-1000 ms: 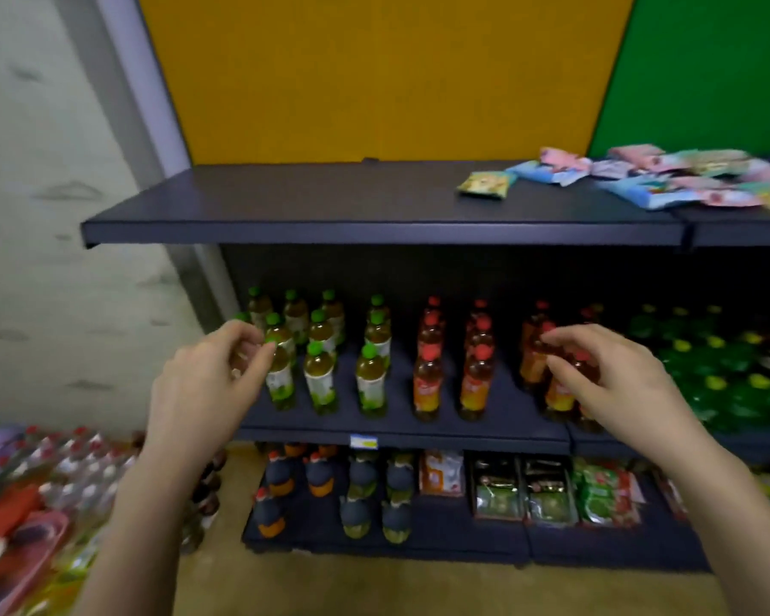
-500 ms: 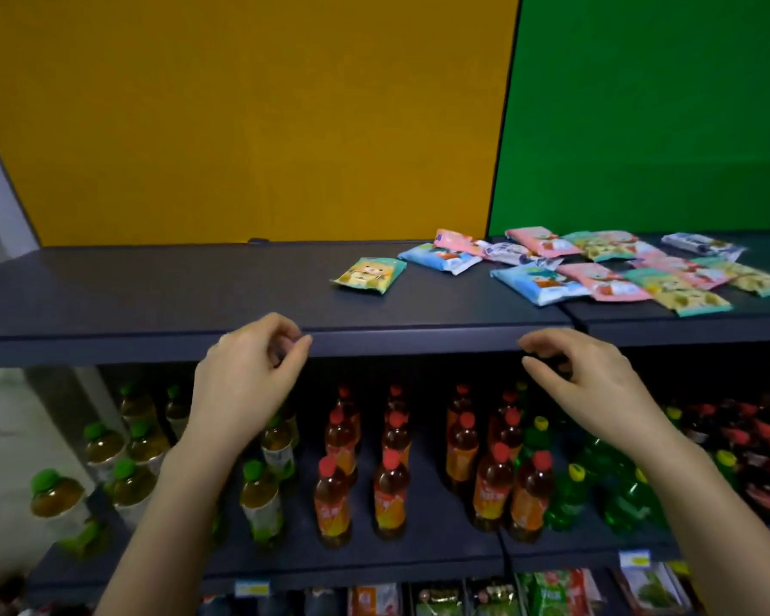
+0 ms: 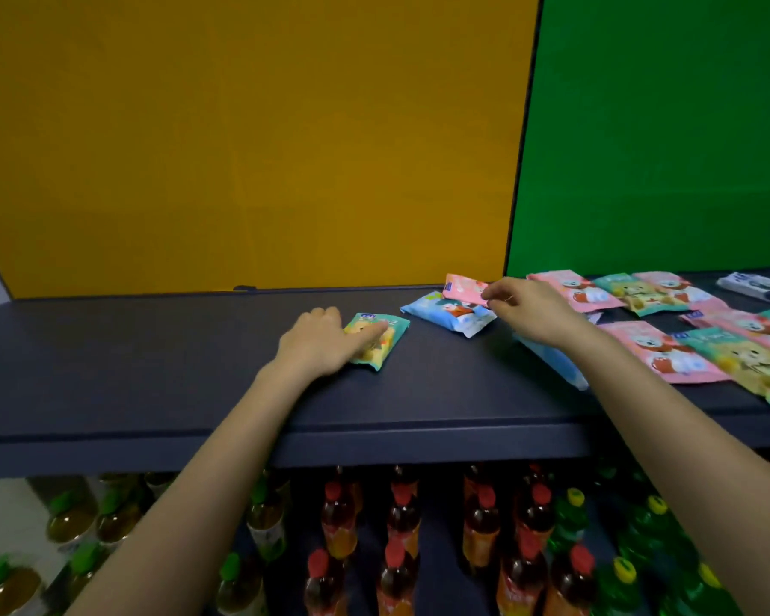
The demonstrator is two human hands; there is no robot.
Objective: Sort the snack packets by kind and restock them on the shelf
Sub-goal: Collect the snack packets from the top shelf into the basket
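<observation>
Lying under left hand [image 3: 316, 344], teal packet [image 3: 387, 345]; right hand [image 3: 530, 311] pinches pink packet [image 3: 463, 287].

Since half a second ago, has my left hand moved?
Yes. The left hand went from the front edge of the shelf onto its top, touching the teal packet.

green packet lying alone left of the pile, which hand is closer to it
Left. The left hand rests on the green packet, fingers laid across it. The right hand is off to its right, pinching a pink packet.
</observation>
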